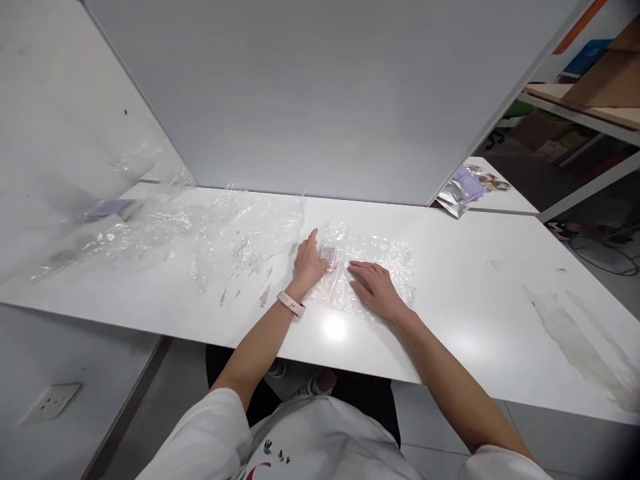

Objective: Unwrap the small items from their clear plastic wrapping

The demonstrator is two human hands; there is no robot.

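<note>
Your right hand (375,287) lies palm-down on the clear plastic (395,257), grip relaxed, fingers extended. Your left hand (309,261) is spread at the plastic's left end, thumb at the pink-marked label (329,255); it is the nearer hand, the label just to its right. The plastic's long axis seems to run left-right along the bench (460,280). Farther off, right, lie purple packets (470,185).
</note>
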